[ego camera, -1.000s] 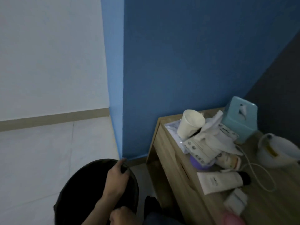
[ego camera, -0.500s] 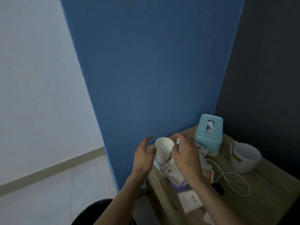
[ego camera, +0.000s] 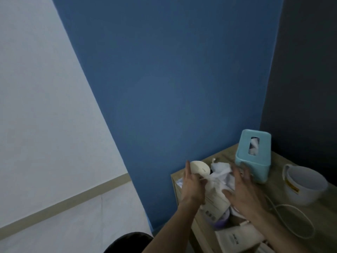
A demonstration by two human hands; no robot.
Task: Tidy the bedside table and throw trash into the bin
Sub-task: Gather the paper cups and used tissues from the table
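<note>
A white paper cup (ego camera: 200, 170) lies tilted on a heap of litter at the near-left corner of the wooden bedside table (ego camera: 308, 218). My left hand (ego camera: 191, 187) grips the cup, thumb up along its left side. Crumpled white tissue (ego camera: 221, 170) and a flat white packet (ego camera: 216, 199) make up the heap. My right hand (ego camera: 244, 194), blurred, hovers with fingers spread over the tissue's right side and holds nothing. The black bin (ego camera: 128, 242) shows at the bottom edge, on the floor left of the table.
A teal tissue box (ego camera: 252, 159) stands at the back against the blue wall. A white mug (ego camera: 306, 186) sits to its right, with a white cable (ego camera: 293, 214) looped in front. A white tube (ego camera: 237, 240) and a purple object (ego camera: 223, 220) lie near the front edge.
My left hand left the bin's rim, rose to the table and closed on the paper cup. My right hand came up over the heap and spread its fingers over the tissue. The view swung right.
</note>
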